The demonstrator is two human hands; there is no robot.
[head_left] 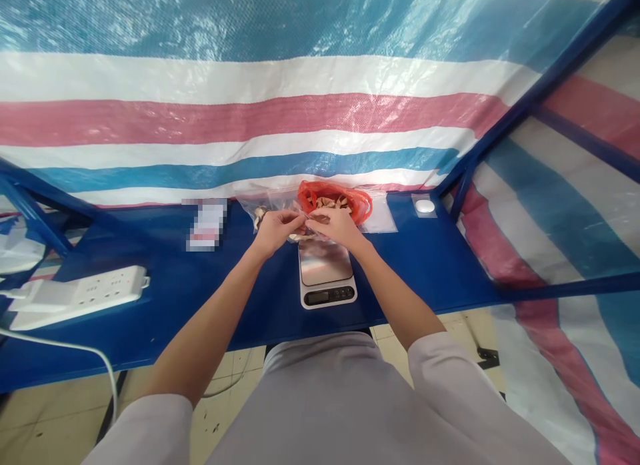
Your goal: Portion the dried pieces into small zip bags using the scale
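My left hand (pixel 277 231) and my right hand (pixel 338 225) meet above the far end of a kitchen scale (pixel 327 265). Thumbs and fingers of both are pinched on a clear plastic bag (pixel 303 211), whose edge runs between them. Pale dried pieces show in and around the clear plastic; exactly which bag holds them is partly hidden by my hands. Just behind my right hand an open red plastic bag (pixel 364 201) holds beige dried slices (pixel 331 203). Left of my left hand, more dark-edged dried pieces (pixel 259 215) lie under clear film.
A white power strip (pixel 107 288) with a plug and cable lies at the left of the blue table (pixel 420 278). A blurred-out packet or card (pixel 208 223) is back left. A white round item (pixel 425 206) sits at the right. Striped sheeting (pixel 250 125) and blue frame bars enclose the table.
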